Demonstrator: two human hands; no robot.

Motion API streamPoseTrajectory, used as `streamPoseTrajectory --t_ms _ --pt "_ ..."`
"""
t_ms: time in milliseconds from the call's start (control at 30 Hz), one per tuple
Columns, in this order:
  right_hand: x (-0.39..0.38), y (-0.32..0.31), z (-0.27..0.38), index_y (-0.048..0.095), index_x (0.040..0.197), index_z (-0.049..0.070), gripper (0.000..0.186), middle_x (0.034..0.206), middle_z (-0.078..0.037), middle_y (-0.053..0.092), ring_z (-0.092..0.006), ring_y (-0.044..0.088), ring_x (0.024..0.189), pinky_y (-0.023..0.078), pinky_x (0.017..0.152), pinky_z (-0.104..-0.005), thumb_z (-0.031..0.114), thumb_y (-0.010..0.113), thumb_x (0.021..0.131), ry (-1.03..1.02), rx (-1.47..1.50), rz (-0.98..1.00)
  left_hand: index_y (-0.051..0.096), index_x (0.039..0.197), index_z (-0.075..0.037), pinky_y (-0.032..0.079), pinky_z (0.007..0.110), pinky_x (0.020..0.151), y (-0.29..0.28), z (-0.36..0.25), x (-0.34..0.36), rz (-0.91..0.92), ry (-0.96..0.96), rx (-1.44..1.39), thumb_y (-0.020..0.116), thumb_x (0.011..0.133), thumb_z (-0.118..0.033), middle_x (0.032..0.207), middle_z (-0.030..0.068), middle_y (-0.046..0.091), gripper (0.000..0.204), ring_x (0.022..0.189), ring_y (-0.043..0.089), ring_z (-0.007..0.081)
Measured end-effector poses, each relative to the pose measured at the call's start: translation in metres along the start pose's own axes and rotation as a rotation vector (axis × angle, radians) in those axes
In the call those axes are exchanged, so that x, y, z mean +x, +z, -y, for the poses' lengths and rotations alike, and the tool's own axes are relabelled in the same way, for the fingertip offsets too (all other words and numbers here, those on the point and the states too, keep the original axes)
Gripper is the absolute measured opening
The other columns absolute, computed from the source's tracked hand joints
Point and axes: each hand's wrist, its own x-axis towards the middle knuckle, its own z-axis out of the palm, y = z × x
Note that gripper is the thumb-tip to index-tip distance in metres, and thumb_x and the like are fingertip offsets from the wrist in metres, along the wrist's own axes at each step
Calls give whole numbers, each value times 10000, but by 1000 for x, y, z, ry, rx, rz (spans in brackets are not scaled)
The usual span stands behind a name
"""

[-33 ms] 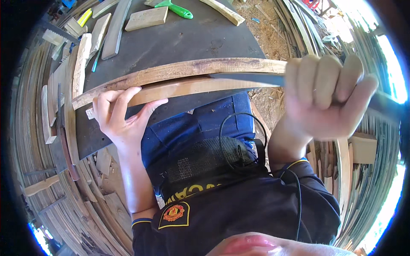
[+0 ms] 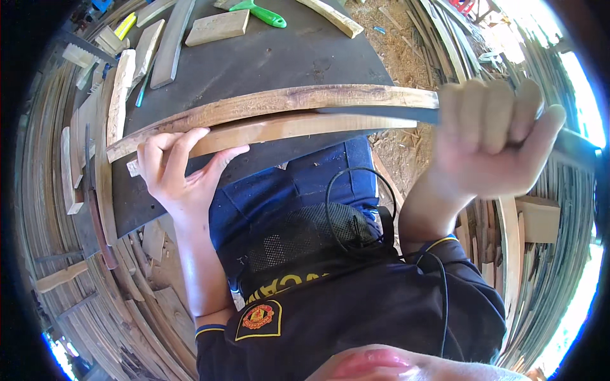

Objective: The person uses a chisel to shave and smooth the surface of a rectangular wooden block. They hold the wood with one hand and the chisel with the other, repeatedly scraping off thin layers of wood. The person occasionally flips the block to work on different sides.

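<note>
Two long wooden strips lie side by side across the dark table (image 2: 330,54), with a narrow gap between them. My left hand (image 2: 178,170) is closed around the left part of the near strip (image 2: 286,131), its thumb on the near side and its fingers over the top. The far strip (image 2: 267,100) has a rougher, darker-stained face. My right hand (image 2: 499,140) makes a fist round a long grey blade-like tool (image 2: 387,113). The tool's tapering end lies between the strips, and its other end sticks out right of my fist. Blur and fingers hide its exact kind.
A green-handled brush (image 2: 257,13), a wood block (image 2: 218,28) and several boards lie on the table's far side. A brown-handled tool (image 2: 101,225) is at the left. Sawdust (image 2: 397,63) covers the floor beyond the right edge. Stacked timber (image 2: 47,165) lines both sides.
My right hand has moved a little to the right with the blade-like tool, baring more of the strips' right ends. My left hand stays in place.
</note>
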Motion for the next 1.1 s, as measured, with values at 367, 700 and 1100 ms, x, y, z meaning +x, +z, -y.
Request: streamPoseTrajectory --t_ms 367,700,1100 --pt "-10 -22 44 437 699 180 401 522 77 387 -56 341 419 299 466 -220 372 526 1040 -81 42 -128 759 888 -128 460 361 740 0 3 -5 1 -25 26 978 484 -362 873 -8 544 516 835 542 203" --pt "1 5 7 415 809 164 388 583 51 379 -89 340 495 294 497 -256 408 344 1101 -43 -1 107 754 894 -119 448 350 726 -2 3 -3 13 2 44 980 492 -344 865 -5 534 512 823 540 195" --pt "51 53 -44 524 729 117 318 521 56 365 -60 315 401 225 374 -252 215 527 1032 7 -319 -104 736 900 -59 470 337 704 3 7 9 65 -20 17 973 543 -273 836 31 549 478 792 570 198"
